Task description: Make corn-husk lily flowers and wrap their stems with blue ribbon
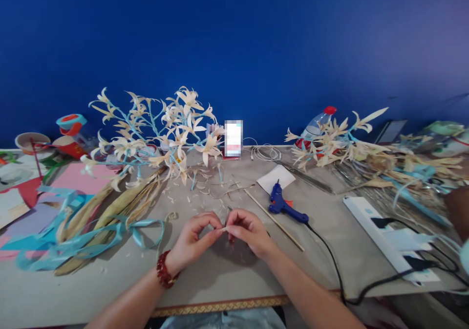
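Observation:
My left hand [194,238] and my right hand [247,231] meet over the grey table [227,275], a little in front of its near edge. Both pinch a small pale strip [223,230] between thumb and fingertips. A thin dark tool tip [229,208] sticks up from behind my right hand. A red bead bracelet [164,270] circles my left wrist. A spray of cream husk flowers on light blue stems [164,128] lies behind my hands at the left.
A blue glue gun [284,206] with a black cord lies right of my hands, beside a thin wooden stick [274,220]. A white power strip [388,238] sits further right. Dried husks and blue ribbon [91,231] lie left; more flowers [330,145] and a bottle [317,123] behind.

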Demonstrator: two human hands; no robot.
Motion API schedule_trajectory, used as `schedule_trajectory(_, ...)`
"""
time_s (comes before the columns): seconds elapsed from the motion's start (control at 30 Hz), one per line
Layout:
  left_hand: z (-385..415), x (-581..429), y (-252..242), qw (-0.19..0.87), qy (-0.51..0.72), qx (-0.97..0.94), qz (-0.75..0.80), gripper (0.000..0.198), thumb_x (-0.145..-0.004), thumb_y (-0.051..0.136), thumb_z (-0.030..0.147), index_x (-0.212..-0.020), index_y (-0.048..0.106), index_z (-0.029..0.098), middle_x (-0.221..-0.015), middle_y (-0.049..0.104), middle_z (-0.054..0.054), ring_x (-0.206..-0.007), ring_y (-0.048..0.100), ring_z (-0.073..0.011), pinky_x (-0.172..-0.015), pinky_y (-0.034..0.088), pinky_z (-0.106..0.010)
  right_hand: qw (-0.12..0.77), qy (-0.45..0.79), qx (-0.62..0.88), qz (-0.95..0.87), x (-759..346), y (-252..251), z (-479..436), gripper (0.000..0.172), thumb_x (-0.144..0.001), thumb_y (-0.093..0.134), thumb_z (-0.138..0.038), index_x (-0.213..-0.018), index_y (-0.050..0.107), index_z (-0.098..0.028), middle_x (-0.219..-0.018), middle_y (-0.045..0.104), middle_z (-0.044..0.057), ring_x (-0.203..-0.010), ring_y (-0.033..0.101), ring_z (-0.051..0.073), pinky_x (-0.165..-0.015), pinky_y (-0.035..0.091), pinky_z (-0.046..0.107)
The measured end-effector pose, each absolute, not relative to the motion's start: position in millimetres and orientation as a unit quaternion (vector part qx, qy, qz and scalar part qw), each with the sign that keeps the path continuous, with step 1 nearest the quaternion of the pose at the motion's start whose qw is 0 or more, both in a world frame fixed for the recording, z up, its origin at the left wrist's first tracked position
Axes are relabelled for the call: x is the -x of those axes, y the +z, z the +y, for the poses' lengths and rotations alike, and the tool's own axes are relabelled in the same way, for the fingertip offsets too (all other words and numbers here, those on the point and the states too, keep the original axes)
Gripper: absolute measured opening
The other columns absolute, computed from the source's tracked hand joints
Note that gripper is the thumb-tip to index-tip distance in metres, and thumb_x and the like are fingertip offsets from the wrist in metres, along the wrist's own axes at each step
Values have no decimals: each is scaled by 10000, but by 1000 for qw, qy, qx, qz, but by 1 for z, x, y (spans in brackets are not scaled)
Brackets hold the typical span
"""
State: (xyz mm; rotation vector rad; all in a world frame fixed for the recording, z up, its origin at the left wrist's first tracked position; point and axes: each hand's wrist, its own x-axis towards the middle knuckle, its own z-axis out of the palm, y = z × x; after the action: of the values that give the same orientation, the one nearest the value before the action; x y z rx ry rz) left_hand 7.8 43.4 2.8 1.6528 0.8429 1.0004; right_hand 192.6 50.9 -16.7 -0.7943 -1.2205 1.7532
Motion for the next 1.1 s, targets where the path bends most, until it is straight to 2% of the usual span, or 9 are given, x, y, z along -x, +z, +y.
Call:
schedule_trajectory(0.13, 43, -5, -2, 593, 427, -604, 318, 190, -879, 578, 286, -751, 615, 151, -715, 574, -29, -688, 526, -149, -655, 394, -262, 422, 749, 303, -412, -193, -22, 52, 208, -737, 733, -291, -706, 576, -158, -551, 580, -36, -429, 506, 75, -398, 476, 176)
schedule_trajectory(0.27, 43, -5, -5, 634, 451, -550, 303, 166, -885, 558, 294, -838, 632, 153, -789, 572, -39, -752, 528, -164, -704, 394, -275, 426, 755, 303, -396, -193, -22, 53, 200, -739, 728, -279, -697, 576, -155, -540, 584, -35, -419, 509, 74, -386, 478, 172)
schedule_trajectory(0.4, 42, -9, -5, 623, 443, -561, 319, 107, -863, 605, 267, -873, 632, 165, -864, 570, -41, -836, 519, -170, -764, 382, -275, 406, 753, 323, -405, -190, -21, 52, 210, -740, 733, -293, -713, 576, -157, -566, 595, -34, -444, 519, 71, -395, 477, 159)
schedule_trajectory(0.63, 41, -11, -12, 652, 456, -536, 282, 95, -848, 627, 243, -794, 615, 165, -817, 545, -25, -794, 508, -156, -745, 382, -274, 416, 769, 304, -379, -184, -20, 49, 192, -711, 734, -255, -674, 574, -156, -544, 604, -28, -418, 499, 66, -377, 460, 151)
schedule_trajectory(0.73, 42, -10, -12, 672, 463, -519, 255, 126, -838, 634, 272, -782, 620, 160, -796, 548, -36, -786, 509, -169, -749, 390, -293, 434, 792, 273, -332, -185, -18, 52, 184, -705, 722, -242, -649, 567, -162, -508, 576, -38, -386, 441, 56, -349, 434, 146)
schedule_trajectory(0.87, 44, -9, -8, 664, 504, -499, 236, 162, -843, 601, 306, -763, 605, 165, -765, 538, -40, -800, 509, -191, -863, 384, -358, 473, 793, 265, -278, -189, -17, 57, 179, -710, 714, -235, -651, 558, -172, -480, 530, -62, -379, 375, 46, -347, 420, 140)
schedule_trajectory(1.0, 44, -10, -5, 625, 488, -541, 279, 159, -848, 598, 306, -924, 621, 168, -950, 549, -81, -950, 506, -229, -874, 371, -344, 448, 772, 295, -340, -190, -19, 54, 171, -726, 719, -254, -692, 579, -164, -524, 589, -33, -401, 465, 68, -363, 459, 163)
schedule_trajectory(1.1, 43, -10, -5, 609, 463, -571, 298, 94, -870, 586, 260, -862, 613, 170, -939, 538, -68, -938, 505, -211, -852, 368, -324, 436, 755, 307, -381, -189, -18, 51, 187, -746, 717, -284, -711, 583, -159, -566, 613, -21, -431, 515, 76, -378, 471, 161)
